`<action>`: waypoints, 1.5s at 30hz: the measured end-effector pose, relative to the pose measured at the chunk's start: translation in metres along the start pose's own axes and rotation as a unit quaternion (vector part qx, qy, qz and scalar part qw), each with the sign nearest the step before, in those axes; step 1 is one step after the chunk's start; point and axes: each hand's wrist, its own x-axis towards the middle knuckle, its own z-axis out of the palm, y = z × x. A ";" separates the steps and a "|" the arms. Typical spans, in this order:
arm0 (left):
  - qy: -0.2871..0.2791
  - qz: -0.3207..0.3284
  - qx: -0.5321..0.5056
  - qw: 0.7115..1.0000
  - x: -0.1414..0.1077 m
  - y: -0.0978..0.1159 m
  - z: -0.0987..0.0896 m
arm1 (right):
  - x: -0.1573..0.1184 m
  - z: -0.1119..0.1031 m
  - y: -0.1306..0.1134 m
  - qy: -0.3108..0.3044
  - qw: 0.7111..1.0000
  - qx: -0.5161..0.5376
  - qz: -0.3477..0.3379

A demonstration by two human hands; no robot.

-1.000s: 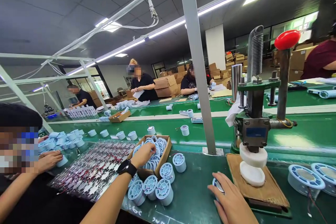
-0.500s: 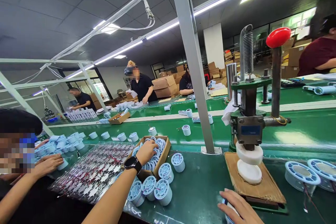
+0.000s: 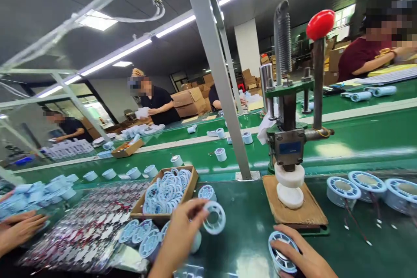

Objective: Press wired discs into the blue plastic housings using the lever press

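Between the thumb and fingers of my left hand [image 3: 184,230] is a light blue plastic ring [image 3: 215,218], held up over the green bench. My right hand [image 3: 301,254] grips a round light blue housing [image 3: 282,249] at the bench front; its ribbed, open face tilts up toward me. A cardboard box [image 3: 192,186] full of similar rings stands behind my left hand. Several light blue cups [image 3: 150,243] are grouped beside that hand, partly hidden by it. Just beyond my right hand is a hand press [image 3: 288,143] with white round pads over a brown board.
Several finished-looking housings with wires [image 3: 343,191] sit right of the press. At left lies a sheet of small metal parts with red wires [image 3: 87,221]. A co-worker's hands [image 3: 22,230] are by a pile of blue cups [image 3: 42,195]. A metal post [image 3: 221,74] rises behind the bench.
My left hand has come out of the box toward the right with a ring in it. My right hand has raised the housing into fuller view. The whole view has shifted to the right.
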 end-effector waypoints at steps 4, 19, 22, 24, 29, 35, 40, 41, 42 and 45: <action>-0.004 -0.022 -0.005 1.000 -0.047 -0.004 0.087 | 0.001 -0.018 -0.005 -0.031 0.998 0.021 0.042; -0.019 0.062 0.042 0.997 -0.066 -0.003 0.106 | 0.008 -0.050 -0.017 -0.075 0.980 0.138 0.119; 0.014 0.071 0.054 0.996 -0.068 -0.010 0.109 | 0.011 -0.058 -0.018 -0.075 0.978 0.159 0.110; 0.032 0.055 0.063 0.996 -0.069 -0.013 0.112 | 0.013 -0.061 -0.019 -0.081 0.975 0.167 0.124; 0.022 -0.010 -0.047 0.999 -0.070 0.002 0.109 | 0.015 -0.040 -0.025 -0.032 0.961 0.181 0.205; -0.079 0.199 -0.029 0.976 -0.060 0.045 0.102 | 0.010 0.008 -0.038 0.084 0.978 0.133 0.136; -0.118 0.179 -0.018 0.977 -0.053 0.051 0.101 | 0.011 0.006 -0.039 0.105 0.985 0.091 0.104; -0.122 0.161 -0.030 0.979 -0.054 0.050 0.101 | 0.012 0.004 -0.039 0.104 0.985 0.088 0.103; -0.125 0.139 -0.043 0.981 -0.054 0.048 0.102 | 0.012 0.003 -0.039 0.104 0.985 0.085 0.104; -0.137 0.086 -0.092 0.983 -0.058 0.041 0.109 | 0.010 0.003 -0.039 0.103 0.985 0.077 0.114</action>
